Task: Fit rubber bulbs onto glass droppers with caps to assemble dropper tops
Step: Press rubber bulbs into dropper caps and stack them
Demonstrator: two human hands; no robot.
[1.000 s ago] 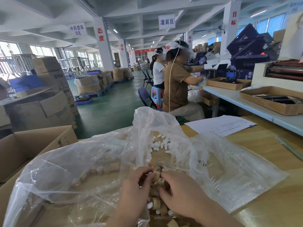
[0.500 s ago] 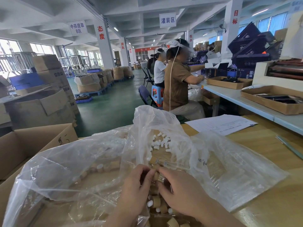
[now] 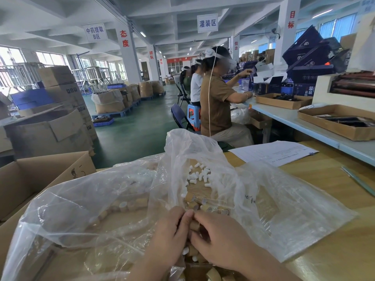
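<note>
Closer now, left hand [image 3: 168, 238] and right hand [image 3: 221, 242] pinch cap [image 3: 194, 227]; sign [image 3: 207, 23]: 灌装区.

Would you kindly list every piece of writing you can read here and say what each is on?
"灌装区": white hanging sign.
"中药提取 B区": left hanging sign.
"态度": left pillar, red.
"目标": right pillar, red.
"团队": farther pillar.
"信念": far right pillar.
"温泉": dark box.
Too small to read: paper sheet; print on the plastic bag.

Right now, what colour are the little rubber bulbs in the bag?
White; the small rubber bulbs show best in the head view.
</note>
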